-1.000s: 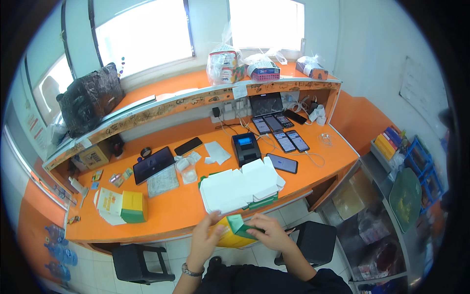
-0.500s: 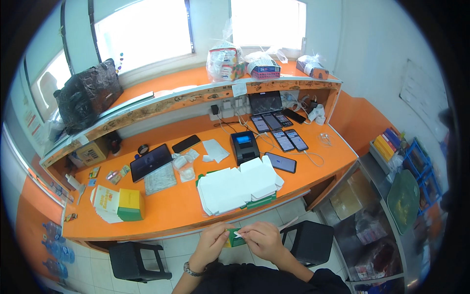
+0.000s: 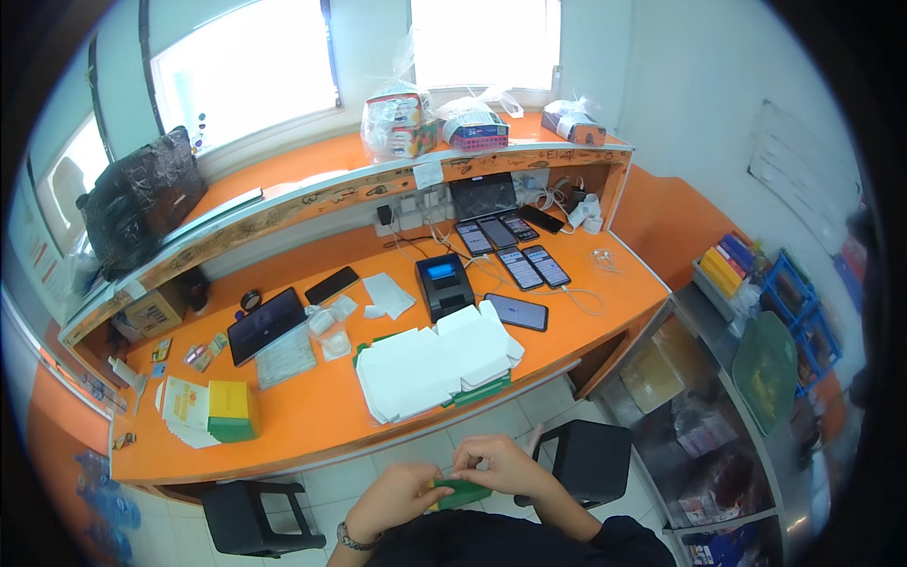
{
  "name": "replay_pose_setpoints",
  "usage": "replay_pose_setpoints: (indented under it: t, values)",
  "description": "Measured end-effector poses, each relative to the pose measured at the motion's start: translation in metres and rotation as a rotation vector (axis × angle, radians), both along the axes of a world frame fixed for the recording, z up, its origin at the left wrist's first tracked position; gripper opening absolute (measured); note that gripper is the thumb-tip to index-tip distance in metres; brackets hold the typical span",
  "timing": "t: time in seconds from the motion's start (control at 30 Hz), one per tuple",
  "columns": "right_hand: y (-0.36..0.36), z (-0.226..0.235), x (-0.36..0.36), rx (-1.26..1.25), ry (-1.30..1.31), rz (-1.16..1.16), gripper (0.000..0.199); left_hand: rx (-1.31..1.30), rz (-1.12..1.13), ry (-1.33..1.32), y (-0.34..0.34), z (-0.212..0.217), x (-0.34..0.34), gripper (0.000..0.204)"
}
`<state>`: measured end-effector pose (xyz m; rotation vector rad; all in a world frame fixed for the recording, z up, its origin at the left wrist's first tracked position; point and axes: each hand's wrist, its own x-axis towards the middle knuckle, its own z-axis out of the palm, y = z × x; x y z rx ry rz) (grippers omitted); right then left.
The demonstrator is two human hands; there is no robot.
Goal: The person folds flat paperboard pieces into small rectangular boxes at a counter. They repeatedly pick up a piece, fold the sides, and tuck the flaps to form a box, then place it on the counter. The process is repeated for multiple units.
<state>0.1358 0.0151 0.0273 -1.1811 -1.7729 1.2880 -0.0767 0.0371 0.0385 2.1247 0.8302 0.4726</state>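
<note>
A small green carton [image 3: 465,492] with a bit of yellow at its left end is held low in front of my body, short of the desk's front edge. My left hand [image 3: 404,493] is closed on its left end, thumb along the green face. Over its top edge, my right hand [image 3: 498,465] is closed in a pinch, thumb and forefinger together. Much of the carton's underside is hidden by my hands and dark clothing. Beyond, on the desk, lies a stack of flat carton blanks [image 3: 416,370], white side up with green edges.
On the orange desk [image 3: 312,430], green-and-yellow cartons [image 3: 231,412] stand at the left. A tablet [image 3: 268,326], a black label printer [image 3: 444,286] and several phones [image 3: 518,268] lie farther back. Black stools [image 3: 257,518] stand on both sides; a metal shelf [image 3: 723,378] is at the right.
The white flap that showed between my fingers is out of sight, and more of the carton's green face shows. My hands have shifted slightly lower. The whole view has shifted a little.
</note>
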Motion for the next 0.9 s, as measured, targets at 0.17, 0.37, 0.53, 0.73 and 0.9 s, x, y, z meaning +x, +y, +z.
replay_pose_setpoints:
  t: [0.17, 0.37, 0.53, 0.73, 0.9]
  values:
    - [-0.028, 0.000, 0.017, 1.098, -0.211, -0.662, 0.014, 0.035, 0.243, -0.141, -0.003, 0.002, -0.002, 0.015]
    - [-0.032, 0.006, 0.013, 1.034, 0.231, -0.691, 0.031, 0.603, 0.716, -0.494, -0.020, 0.007, 0.010, 0.013]
    - [-0.005, -0.003, -0.021, 0.378, 0.532, -0.644, 0.039, 0.803, 0.010, -0.286, -0.013, -0.013, 0.047, 0.023]
    - [-0.007, 0.000, -0.012, 0.825, -0.255, -0.458, 0.045, -0.036, 0.304, -0.691, -0.005, -0.043, 0.026, 0.040]
    - [-0.008, -0.004, -0.020, 1.011, -0.362, -0.399, 0.044, -0.354, 0.649, -0.761, -0.002, -0.062, 0.011, 0.039]
